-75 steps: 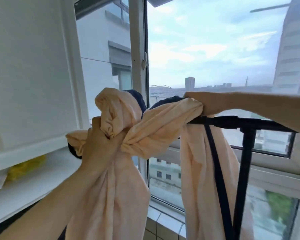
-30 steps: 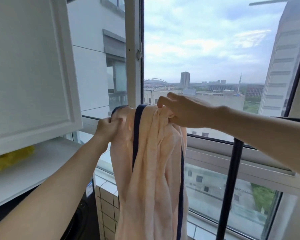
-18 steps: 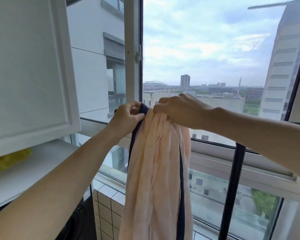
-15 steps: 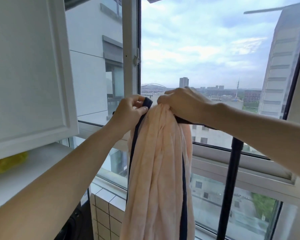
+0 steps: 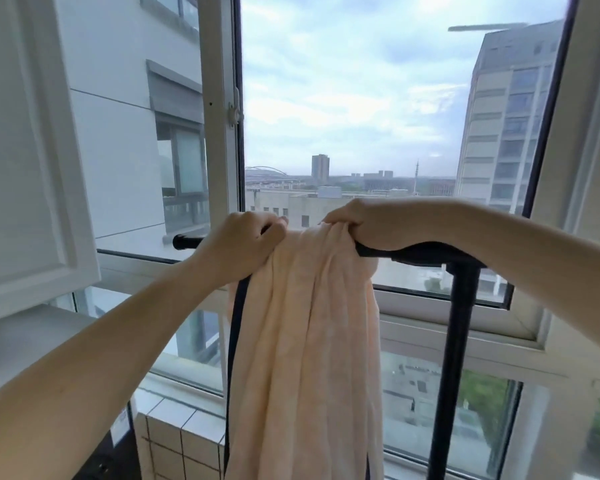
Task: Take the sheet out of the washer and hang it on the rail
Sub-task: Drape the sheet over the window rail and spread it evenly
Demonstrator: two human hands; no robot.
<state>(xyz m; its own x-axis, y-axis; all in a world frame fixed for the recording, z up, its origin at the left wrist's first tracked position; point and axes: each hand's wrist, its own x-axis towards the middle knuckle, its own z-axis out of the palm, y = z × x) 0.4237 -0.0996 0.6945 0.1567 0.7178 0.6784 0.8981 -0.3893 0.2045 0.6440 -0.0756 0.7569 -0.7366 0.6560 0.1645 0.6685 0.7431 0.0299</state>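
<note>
Both hands had pulled a bit apart since half a second before, so the top of the sheet (image 5: 309,341) sat wider on the rail (image 5: 420,254) and the rail's bare left tip poked out past the wrist.

Head view: the peach sheet was draped over the black rail, bunched up between the two hands and hanging straight down in long folds in front of the window frame (image 5: 222,98). Its navy edge strip (image 5: 234,341) ran down the left side from under the left hand (image 5: 243,244). That hand's fingers were curled tight around the fabric at the sheet's left edge. The right hand (image 5: 371,225) had its fingers curled over too, gripping a wad of cloth on top of the rail (knuckles up, thumb hidden). The black post (image 5: 454,358) under the rail stood just right of the sheet. A white cabinet door (image 5: 21,150) hung at the left, and a tiled ledge (image 5: 177,441) sat below.
</note>
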